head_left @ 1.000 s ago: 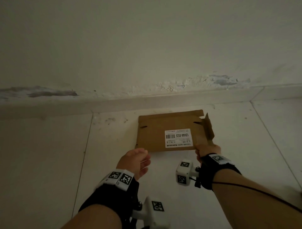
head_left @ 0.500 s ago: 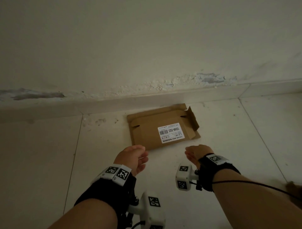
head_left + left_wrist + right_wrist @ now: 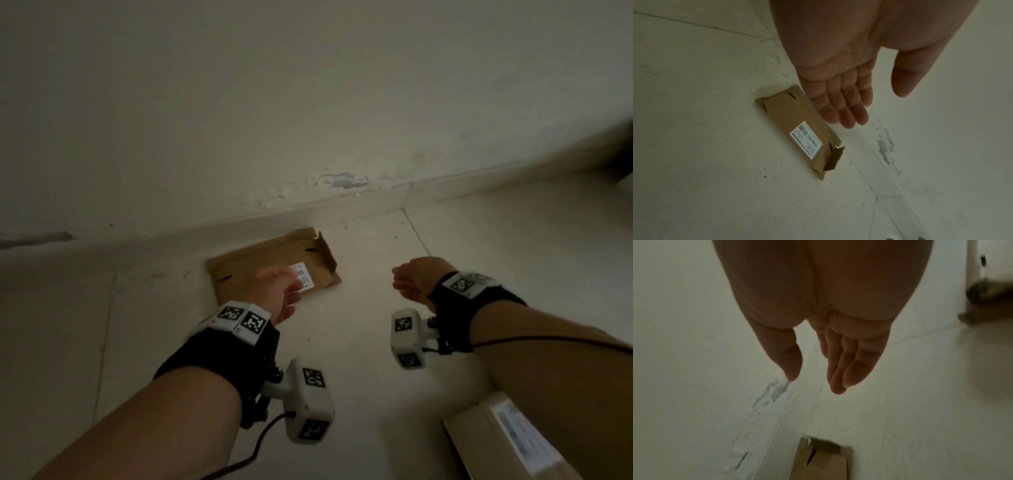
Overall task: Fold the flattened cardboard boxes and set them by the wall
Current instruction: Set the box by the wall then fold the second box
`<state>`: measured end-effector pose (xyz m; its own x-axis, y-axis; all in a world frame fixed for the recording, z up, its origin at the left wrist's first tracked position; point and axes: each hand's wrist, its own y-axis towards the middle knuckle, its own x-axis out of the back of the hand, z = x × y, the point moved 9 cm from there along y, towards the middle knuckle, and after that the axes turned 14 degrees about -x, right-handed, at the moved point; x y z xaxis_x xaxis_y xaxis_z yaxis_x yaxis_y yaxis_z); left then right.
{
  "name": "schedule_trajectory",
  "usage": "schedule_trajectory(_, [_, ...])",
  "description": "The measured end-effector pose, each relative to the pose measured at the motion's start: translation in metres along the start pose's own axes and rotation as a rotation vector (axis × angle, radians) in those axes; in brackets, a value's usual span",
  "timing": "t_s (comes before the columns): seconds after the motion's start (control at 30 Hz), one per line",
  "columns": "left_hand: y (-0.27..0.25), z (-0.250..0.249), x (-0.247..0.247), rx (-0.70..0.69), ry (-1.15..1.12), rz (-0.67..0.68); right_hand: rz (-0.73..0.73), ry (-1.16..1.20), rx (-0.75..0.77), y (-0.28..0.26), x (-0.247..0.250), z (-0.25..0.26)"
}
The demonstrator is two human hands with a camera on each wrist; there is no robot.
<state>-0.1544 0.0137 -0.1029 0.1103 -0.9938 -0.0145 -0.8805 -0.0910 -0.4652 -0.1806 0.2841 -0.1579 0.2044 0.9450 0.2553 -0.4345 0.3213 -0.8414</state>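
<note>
While the light is pretty dim here, the folded cardboard box (image 3: 274, 265) can still be made out lying flat on the floor tiles (image 3: 376, 274), its far edge set right along the skirting at the foot of the wall (image 3: 308, 102); a white shipping label (image 3: 806, 141) is seen face up on it, and one end flap is left sticking up a bit at its right end; the left hand (image 3: 279, 291) is held above the floor, over the near edge of the box in the head view, with the fingers (image 3: 840, 104) stretched out straight and together, nothing gripped and the box not touched; over to the right, the right hand (image 3: 416, 279) is held above bare tile, well apart from the box, fingers (image 3: 846, 366) loose and nearly straight, thumb apart, nothing held either; in the bottom right corner another cardboard box (image 3: 493, 442) with a pale label is partly caught, blurred, under the right forearm.
</note>
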Motion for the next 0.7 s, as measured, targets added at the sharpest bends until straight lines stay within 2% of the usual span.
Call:
schedule_trajectory(0.13, [-0.026, -0.015, -0.041, -0.052, 0.068, 0.076, -0.068, 0.065, 0.033, -0.023, 0.078, 0.003])
schedule_trajectory(0.2, [-0.042, -0.016, -0.068, -0.064, 0.147, 0.149, -0.103, 0.113, 0.035, -0.029, 0.117, -0.010])
schedule_trajectory(0.3, [-0.055, -0.012, -0.094, -0.078, 0.200, 0.196, -0.144, 0.082, -0.022, -0.026, 0.149, -0.041])
schedule_trajectory(0.37, [-0.065, -0.004, -0.112, -0.060, 0.211, 0.220, -0.189, -0.073, -0.062, -0.019, 0.168, -0.069])
schedule_trajectory(0.43, [-0.074, 0.007, -0.131, -0.033, 0.228, 0.254, -0.234, -0.329, -0.086, -0.016, 0.182, -0.092])
schedule_trajectory(0.5, [-0.079, 0.019, -0.144, -0.005, 0.244, 0.274, -0.257, -0.582, -0.051, -0.007, 0.186, -0.108])
schedule_trajectory(0.57, [-0.080, 0.026, -0.151, 0.007, 0.282, 0.295, -0.242, -0.804, -0.029, 0.006, 0.177, -0.122])
schedule_trajectory(0.7, [-0.072, 0.036, -0.154, 0.013, 0.331, 0.270, -0.135, -0.984, -0.005, 0.039, 0.152, -0.148])
